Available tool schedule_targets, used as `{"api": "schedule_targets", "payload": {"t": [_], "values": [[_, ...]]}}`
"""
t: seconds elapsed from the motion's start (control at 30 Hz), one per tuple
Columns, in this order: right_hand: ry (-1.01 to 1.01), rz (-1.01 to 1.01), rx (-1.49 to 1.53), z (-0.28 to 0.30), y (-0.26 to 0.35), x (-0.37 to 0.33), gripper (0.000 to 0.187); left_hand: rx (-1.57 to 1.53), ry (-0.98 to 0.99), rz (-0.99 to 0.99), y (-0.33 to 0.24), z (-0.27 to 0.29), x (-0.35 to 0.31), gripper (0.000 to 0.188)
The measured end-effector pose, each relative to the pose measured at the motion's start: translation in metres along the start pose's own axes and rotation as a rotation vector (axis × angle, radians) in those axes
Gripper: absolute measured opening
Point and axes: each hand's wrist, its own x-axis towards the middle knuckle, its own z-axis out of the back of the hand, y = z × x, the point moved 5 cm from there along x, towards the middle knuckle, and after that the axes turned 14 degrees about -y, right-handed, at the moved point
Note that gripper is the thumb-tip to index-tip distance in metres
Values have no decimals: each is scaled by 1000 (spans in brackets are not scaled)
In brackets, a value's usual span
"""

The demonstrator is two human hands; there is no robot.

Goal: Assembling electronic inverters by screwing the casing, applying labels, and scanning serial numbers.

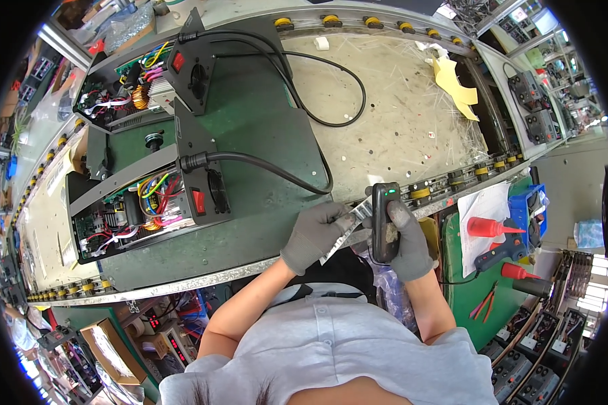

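Observation:
My left hand (pixel 313 236), in a grey glove, pinches a narrow white strip of printed labels (pixel 363 210) in front of my body. Close beside it, my gloved right hand (pixel 411 244) is wrapped round a black handheld barcode scanner (pixel 386 233) with a small green light lit at its top. The strip lies against or just next to the scanner's left side; I cannot tell if they touch. To the left, two open black metal device housings (pixel 209 179) with coloured wires, red switches, fans and thick black cables rest on a dark green board (pixel 263 145).
Yellow-wheeled roller rails (pixel 420 194) edge the pale worktop (pixel 392 88). Yellow paper (pixel 454 88) lies at the back right. On a green side table are red-nozzled bottles (pixel 486 227), red-handled pliers (pixel 483 305), papers and a blue bin (pixel 520 202). A black cable (pixel 363 84) loops over the worktop.

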Motion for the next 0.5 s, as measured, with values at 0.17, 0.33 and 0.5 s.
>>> {"api": "schedule_targets", "payload": {"t": [0.17,0.33,0.5], "values": [[-229,264,-139,1,22,-26,41,37,-108,-102,10,5,4,17],[-287,181,-123,18,22,-47,40,29,-176,-213,4,5,7,15],[-90,-485,-50,16,-16,-52,45,56,-164,-173,5,5,7,15]]}}
